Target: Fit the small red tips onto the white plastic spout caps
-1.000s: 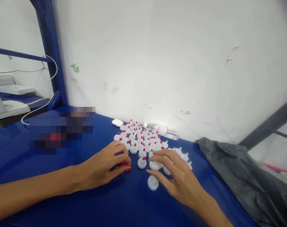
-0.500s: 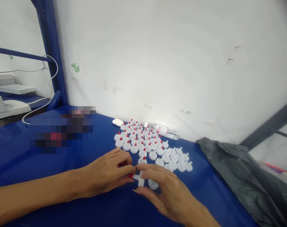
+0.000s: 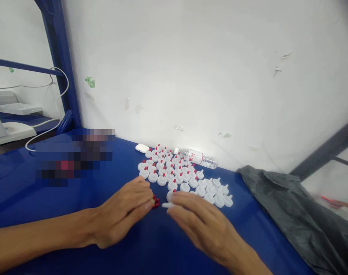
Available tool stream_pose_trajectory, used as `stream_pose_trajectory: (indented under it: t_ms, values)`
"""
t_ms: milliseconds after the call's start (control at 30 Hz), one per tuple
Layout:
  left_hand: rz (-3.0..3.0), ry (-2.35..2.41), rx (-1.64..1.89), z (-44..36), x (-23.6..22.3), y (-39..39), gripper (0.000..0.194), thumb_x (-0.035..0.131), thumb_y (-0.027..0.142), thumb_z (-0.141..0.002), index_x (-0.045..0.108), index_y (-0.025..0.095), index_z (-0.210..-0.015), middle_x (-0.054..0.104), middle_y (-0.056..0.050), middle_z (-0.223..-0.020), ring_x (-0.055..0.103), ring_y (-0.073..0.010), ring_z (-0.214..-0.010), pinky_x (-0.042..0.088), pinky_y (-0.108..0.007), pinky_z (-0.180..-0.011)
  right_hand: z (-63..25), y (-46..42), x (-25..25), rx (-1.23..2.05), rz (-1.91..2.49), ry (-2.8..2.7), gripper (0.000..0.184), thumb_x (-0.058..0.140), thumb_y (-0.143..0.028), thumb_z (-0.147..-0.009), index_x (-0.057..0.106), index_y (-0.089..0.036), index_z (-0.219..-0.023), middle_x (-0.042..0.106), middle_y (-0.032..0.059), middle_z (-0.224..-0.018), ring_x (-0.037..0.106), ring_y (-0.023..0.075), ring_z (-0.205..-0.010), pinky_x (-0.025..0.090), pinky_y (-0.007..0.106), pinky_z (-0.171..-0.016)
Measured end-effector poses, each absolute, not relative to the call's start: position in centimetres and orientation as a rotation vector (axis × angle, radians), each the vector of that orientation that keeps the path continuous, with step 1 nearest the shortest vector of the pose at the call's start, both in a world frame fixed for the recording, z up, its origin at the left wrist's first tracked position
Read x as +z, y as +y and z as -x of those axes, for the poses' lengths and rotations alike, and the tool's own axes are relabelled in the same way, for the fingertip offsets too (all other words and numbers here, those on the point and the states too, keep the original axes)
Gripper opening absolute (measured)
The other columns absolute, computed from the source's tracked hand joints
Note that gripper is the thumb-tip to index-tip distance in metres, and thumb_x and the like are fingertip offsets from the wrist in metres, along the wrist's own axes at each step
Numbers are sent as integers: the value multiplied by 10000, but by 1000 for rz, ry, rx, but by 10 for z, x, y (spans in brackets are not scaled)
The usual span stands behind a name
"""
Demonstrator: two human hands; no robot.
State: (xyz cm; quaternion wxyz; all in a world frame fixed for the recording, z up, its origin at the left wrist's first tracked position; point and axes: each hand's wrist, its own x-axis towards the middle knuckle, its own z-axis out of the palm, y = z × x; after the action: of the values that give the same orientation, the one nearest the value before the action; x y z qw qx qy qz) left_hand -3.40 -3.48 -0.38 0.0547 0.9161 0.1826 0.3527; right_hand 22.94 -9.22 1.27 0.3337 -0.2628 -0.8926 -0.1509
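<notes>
My left hand (image 3: 126, 208) is closed, its thumb and fingertips pressed at a cluster of small red caps (image 3: 156, 201). How many of them lie between the fingers is hidden. My right hand (image 3: 204, 223) curls around a white nozzle lid (image 3: 166, 205), whose bare spout points left from under the fingertips; its round base is covered by the hand. Just behind, a white lid with a red tip (image 3: 169, 196) is partly hidden by the right fingers. Farther back stand several red-tipped lids (image 3: 161, 179), with several plain white lids (image 3: 219, 199) to their right.
A clear plastic bottle (image 3: 202, 158) lies along the wall behind the lids, beside a small white case (image 3: 142, 148). Dark grey cloth (image 3: 280, 202) covers the right side of the blue table (image 3: 119, 259). A blurred-out patch (image 3: 85, 152) and a white cable (image 3: 33, 143) are at left.
My hands have drawn apart, the left moving left and uncovering the red caps. The nozzle between them showed a red cap before; the spout at my right fingers now is bare.
</notes>
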Motion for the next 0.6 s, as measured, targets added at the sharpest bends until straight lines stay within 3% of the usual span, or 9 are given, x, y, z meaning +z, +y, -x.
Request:
stream_pose_trajectory:
  t_ms: [133,267,433,600]
  values:
    - [-2578,838,1064,46,-1,-15,368,297,211,-1092,384,249,-736,495,44,-689,434,-174,-656,400,-355,-710,-256,-82,16,-370,985,-2141,303,593,-150,-1019,602,-274,-1296,715,85,-1166,737,202,-1082,646,332,-927]
    - [-2664,803,926,44,-2,-7,292,364,238,-1085,527,224,-843,588,14,-801,485,-187,-764,413,-362,-790,-261,-75,17,-232,1089,-2225,254,490,-162,-1051,640,-268,-1226,676,96,-1162,739,197,-973,642,330,-799]
    - [-2648,765,729,37,-6,-15,194,466,197,-1038,651,213,-983,656,-48,-1015,556,-219,-947,456,-377,-892,-254,-73,9,-186,1057,-2367,264,523,-153,-1043,668,-248,-1242,729,84,-1165,715,213,-1054,604,390,-924]
    - [-2635,762,697,38,-8,-16,195,479,188,-1032,672,212,-1017,642,-61,-1064,561,-229,-1003,466,-399,-936,-255,-71,7,-207,1042,-2412,255,570,-128,-1010,716,-242,-1186,778,54,-1103,697,233,-1061,548,448,-983]
